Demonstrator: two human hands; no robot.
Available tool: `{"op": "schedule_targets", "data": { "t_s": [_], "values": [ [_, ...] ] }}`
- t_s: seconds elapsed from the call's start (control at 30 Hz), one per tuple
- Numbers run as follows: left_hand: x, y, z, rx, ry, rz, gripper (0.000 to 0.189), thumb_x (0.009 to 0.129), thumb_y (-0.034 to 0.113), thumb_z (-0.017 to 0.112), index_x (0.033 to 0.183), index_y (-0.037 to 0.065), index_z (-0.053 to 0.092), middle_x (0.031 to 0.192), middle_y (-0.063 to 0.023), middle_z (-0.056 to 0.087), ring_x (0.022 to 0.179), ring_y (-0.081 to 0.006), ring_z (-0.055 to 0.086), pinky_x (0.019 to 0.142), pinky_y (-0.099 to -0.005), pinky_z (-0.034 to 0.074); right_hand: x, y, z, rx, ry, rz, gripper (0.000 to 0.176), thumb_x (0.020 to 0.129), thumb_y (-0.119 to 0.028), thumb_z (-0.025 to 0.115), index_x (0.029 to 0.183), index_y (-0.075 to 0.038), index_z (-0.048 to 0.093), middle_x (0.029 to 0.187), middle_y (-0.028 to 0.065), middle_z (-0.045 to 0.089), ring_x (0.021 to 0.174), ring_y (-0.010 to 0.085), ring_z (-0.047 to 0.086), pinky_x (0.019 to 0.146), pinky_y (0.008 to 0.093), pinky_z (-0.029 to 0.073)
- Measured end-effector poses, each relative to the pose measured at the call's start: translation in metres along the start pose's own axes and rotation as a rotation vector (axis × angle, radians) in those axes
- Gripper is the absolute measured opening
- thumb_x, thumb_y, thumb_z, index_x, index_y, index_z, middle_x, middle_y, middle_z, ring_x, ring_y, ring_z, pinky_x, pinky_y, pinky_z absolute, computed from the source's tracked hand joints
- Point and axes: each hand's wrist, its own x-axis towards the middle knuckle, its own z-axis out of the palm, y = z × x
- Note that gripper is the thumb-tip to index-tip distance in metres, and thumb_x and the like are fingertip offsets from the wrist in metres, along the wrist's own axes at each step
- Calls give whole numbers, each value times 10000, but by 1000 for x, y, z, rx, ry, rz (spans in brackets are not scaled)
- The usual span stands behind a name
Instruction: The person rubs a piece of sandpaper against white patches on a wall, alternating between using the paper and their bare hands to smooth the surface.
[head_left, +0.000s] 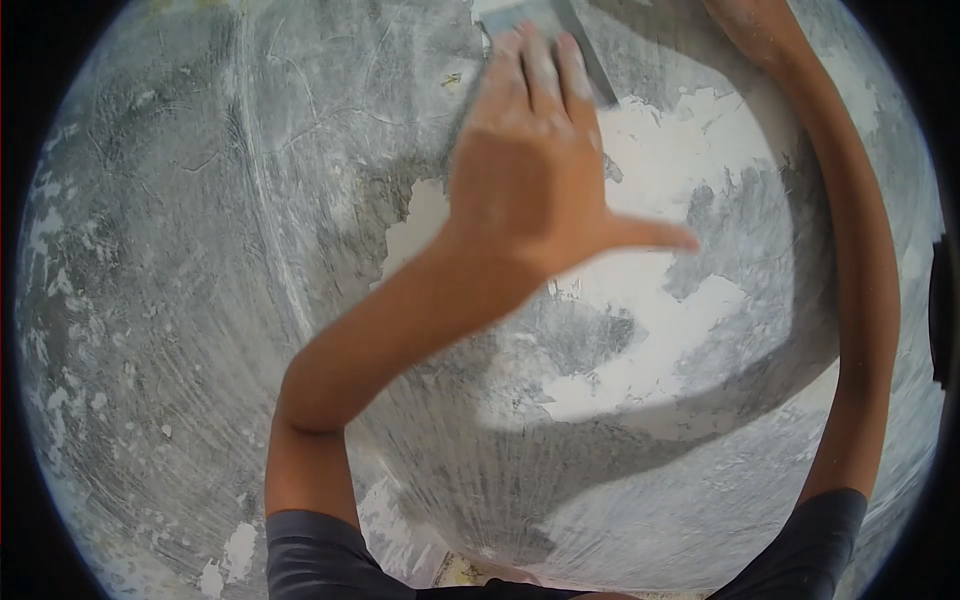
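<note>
My left hand is on a flat metal scraper at the top centre, with its fingertips on the blade and the thumb stretched out to the right. Any handle is hidden beneath the hand. The blade lies against a grey wall surface. Below and to the right of it spreads a rough patch of white filler. White residue marks the fingers. At the top right edge, my right hand shows only in part; its fingers are out of frame.
Thin cracks and a pale vertical line run over the left part of the surface. Small white patches dot the lower left. Shadows of the arms fall across the right side. A dark object stands at the far right edge.
</note>
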Motion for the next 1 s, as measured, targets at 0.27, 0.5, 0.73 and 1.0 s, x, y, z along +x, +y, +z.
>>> {"op": "schedule_targets", "data": {
  "t_s": [0.27,0.5,0.73,1.0],
  "values": [
    [15,1,22,49,109,-78,1503,643,1056,390,1465,-202,400,1533,-399,402,1481,-487,360,1286,-482,119,0,15,8,29,51,-96,545,1051,-425,558,1418,-22,531,1413,222,601,1355,326,560,1147,468,444],
    [16,5,10,61,28,-158,1441,709,1022,380,1472,-201,384,1552,-382,376,1517,-434,323,1284,-469,129,2,31,4,59,71,-116,542,1058,-454,549,1430,-61,525,1418,222,598,1365,336,553,1147,477,439],
    [22,-4,16,151,32,-148,1364,798,984,337,1500,-186,350,1611,-366,290,1556,-412,250,1288,-451,116,2,25,5,-38,20,-99,540,1042,-394,583,1441,-37,506,1461,221,560,1406,344,513,1182,485,407],
    [-12,19,24,-41,141,-207,1550,570,1048,508,1525,-160,333,1589,-359,346,1545,-415,276,1288,-519,99,-2,-2,-3,-4,-40,-9,557,1031,-362,589,1448,-6,490,1455,234,561,1407,366,510,1189,489,396]
  ]
}}
